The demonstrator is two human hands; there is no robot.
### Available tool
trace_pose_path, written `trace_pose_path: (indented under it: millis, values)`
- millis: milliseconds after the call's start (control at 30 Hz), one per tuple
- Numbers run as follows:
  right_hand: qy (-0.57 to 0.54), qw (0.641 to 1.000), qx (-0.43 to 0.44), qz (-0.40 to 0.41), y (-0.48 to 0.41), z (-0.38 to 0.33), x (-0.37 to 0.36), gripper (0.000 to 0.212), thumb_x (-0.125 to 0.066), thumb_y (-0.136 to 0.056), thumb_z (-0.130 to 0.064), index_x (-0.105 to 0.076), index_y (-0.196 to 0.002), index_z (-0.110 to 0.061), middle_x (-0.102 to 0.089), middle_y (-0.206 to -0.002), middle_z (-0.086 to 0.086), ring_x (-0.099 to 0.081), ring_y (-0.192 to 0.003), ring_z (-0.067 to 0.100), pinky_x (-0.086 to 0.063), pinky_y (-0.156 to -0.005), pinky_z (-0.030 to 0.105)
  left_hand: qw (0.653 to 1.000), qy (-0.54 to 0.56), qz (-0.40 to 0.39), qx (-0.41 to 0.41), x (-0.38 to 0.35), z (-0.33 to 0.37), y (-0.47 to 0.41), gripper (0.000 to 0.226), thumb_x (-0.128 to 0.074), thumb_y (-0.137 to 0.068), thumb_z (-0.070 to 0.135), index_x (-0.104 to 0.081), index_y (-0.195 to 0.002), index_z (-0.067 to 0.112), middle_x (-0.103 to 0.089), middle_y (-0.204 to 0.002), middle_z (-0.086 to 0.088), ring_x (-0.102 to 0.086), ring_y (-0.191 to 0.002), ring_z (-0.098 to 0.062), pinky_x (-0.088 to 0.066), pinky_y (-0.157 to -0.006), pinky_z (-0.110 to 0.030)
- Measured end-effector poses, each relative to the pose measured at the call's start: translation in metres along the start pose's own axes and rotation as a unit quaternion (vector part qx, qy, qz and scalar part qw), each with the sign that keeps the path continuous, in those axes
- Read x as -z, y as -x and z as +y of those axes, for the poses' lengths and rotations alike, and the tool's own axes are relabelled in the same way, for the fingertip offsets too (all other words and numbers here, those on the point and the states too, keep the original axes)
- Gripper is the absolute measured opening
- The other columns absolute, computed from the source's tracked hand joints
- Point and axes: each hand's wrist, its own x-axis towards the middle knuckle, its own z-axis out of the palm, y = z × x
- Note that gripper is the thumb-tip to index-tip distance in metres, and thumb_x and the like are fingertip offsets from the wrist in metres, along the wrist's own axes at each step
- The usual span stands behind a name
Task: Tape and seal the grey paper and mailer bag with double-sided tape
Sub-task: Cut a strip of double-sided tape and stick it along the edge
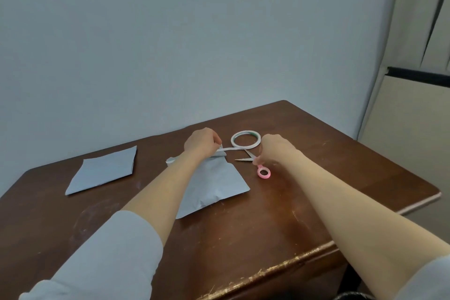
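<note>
Near edge: the worn brown wooden table [243,238] has a chipped front lip closest to me, and my pale grey sleeves [109,251] are pushed back to the elbows over it.
Mailer bag: the crumpled grey plastic mailer bag [214,185] lies flat in the middle of the table, partly under my left forearm, its far end folded up beneath my left hand.
Left hand: my left hand [202,141] rests on the far end of the bag, fingers curled in tight, thumb and forefinger pinching the free end of the white tape strip [227,149] down at the bag's folded edge.
Right hand: my right hand [275,148] sits just right of the bag, fingers bent and drawn together around the handle end of the small silver-bladed scissors [244,158]; I cannot tell exactly which fingers sit in the loops.
Scissors: the blades are apart and point left toward the strip, lying low over the table; one pink plastic handle loop [264,172] sticks out free on the near side of my hand.
Tape roll: the thin white ring of double-sided tape [246,139] lies flat just beyond the scissors, between my two hands, with the strip running from it to my left fingers.
Grey paper: the flat grey paper sheet [104,170] lies by itself at the left, well apart from the bag.
Far: a plain pale wall [194,31] stands behind the table.
</note>
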Motion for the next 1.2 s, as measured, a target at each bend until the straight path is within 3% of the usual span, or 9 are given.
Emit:
trace_pose_path:
  millis: [133,300,400,500,600,733,833,1000,1200]
  values:
    - [0.022,0.998,-0.020,-0.054,-0.006,0.005,0.003,0.044,-0.081,-0.074,-0.034,-0.047,-0.081,-0.007,-0.053,-0.079,0.005,-0.057,-0.082,0.027,-0.050,-0.075,0.034,1.000,0.007,-0.006,-0.017,-0.007,0.011,-0.001,0.023,-0.055,-0.090,0.014,-0.072,-0.102,0.025,-0.066,-0.116,0.005,-0.061,-0.107,-0.017,-0.050,-0.089,-0.033]
    - [0.053,0.998,0.010,-0.029,-0.007,0.005,0.002,0.031,-0.075,-0.078,-0.019,-0.046,-0.074,-0.010,-0.050,-0.077,0.004,-0.055,-0.079,0.026,-0.045,-0.068,0.032,0.998,0.057,-0.014,-0.014,-0.010,0.030,-0.001,0.019,-0.056,-0.089,0.016,-0.073,-0.094,0.020,-0.072,-0.096,0.000,-0.067,-0.092,-0.018,-0.054,-0.081,-0.031]
    - [0.049,0.998,0.005,-0.026,-0.001,0.002,0.000,0.022,-0.071,-0.073,-0.014,-0.049,-0.076,-0.011,-0.050,-0.071,0.001,-0.055,-0.070,0.022,-0.044,-0.061,0.028,0.989,0.135,-0.052,0.020,-0.008,0.033,0.003,0.016,-0.058,-0.088,0.014,-0.074,-0.087,0.012,-0.071,-0.075,0.000,-0.067,-0.069,-0.014,-0.050,-0.056,-0.021]
    - [-0.161,0.986,-0.017,-0.042,0.002,0.001,0.004,0.012,-0.065,-0.065,-0.015,-0.055,-0.060,-0.010,-0.052,-0.046,0.000,-0.045,-0.043,0.015,-0.036,-0.046,0.020,0.975,0.199,-0.064,0.071,0.001,0.033,0.008,0.018,-0.058,-0.086,0.013,-0.073,-0.085,0.004,-0.069,-0.066,-0.002,-0.059,-0.048,-0.009,-0.039,-0.042,-0.016]
    - [-0.419,0.906,-0.002,-0.062,0.002,-0.005,0.011,0.008,-0.064,-0.076,-0.013,-0.065,-0.069,-0.009,-0.054,-0.052,0.004,-0.041,-0.042,0.010,-0.028,-0.043,0.019,0.942,0.306,-0.080,0.116,0.012,0.032,0.011,0.021,-0.061,-0.089,0.022,-0.069,-0.084,0.003,-0.067,-0.074,-0.008,-0.053,-0.046,-0.010,-0.038,-0.042,-0.018]
    - [-0.534,0.836,0.018,-0.127,-0.006,-0.017,0.010,0.011,-0.068,-0.081,-0.018,-0.071,-0.079,-0.008,-0.062,-0.079,0.010,-0.046,-0.058,0.008,-0.032,-0.043,0.017,0.860,0.485,-0.119,0.108,0.021,0.038,0.013,0.025,-0.055,-0.096,0.019,-0.064,-0.080,0.003,-0.063,-0.069,-0.006,-0.049,-0.041,-0.006,-0.030,-0.043,-0.018]
    - [-0.561,0.814,0.016,-0.150,-0.009,-0.018,0.006,0.020,-0.074,-0.078,-0.022,-0.072,-0.092,-0.008,-0.062,-0.084,0.009,-0.047,-0.060,0.007,-0.033,-0.045,0.017,0.841,0.523,-0.092,0.106,0.025,0.038,0.010,0.013,-0.057,-0.093,0.007,-0.063,-0.082,0.002,-0.060,-0.060,-0.004,-0.053,-0.040,-0.006,-0.043,-0.045,-0.018]
    - [-0.529,0.834,0.016,-0.158,-0.004,-0.018,0.008,0.034,-0.077,-0.077,-0.032,-0.073,-0.102,-0.009,-0.070,-0.083,0.005,-0.058,-0.064,0.008,-0.035,-0.044,0.016,0.842,0.527,-0.085,0.085,0.023,0.037,0.009,0.011,-0.058,-0.092,0.004,-0.063,-0.083,0.000,-0.061,-0.071,-0.009,-0.060,-0.055,-0.013,-0.057,-0.057,-0.020]
    - [-0.457,0.884,-0.012,-0.102,-0.007,-0.014,0.012,0.026,-0.079,-0.076,-0.024,-0.072,-0.092,-0.004,-0.059,-0.064,0.003,-0.040,-0.044,0.005,-0.027,-0.040,0.017,0.842,0.523,-0.104,0.081,0.013,0.045,0.004,0.010,-0.056,-0.094,0.004,-0.062,-0.087,0.002,-0.062,-0.080,-0.010,-0.061,-0.067,-0.018,-0.059,-0.058,-0.025]
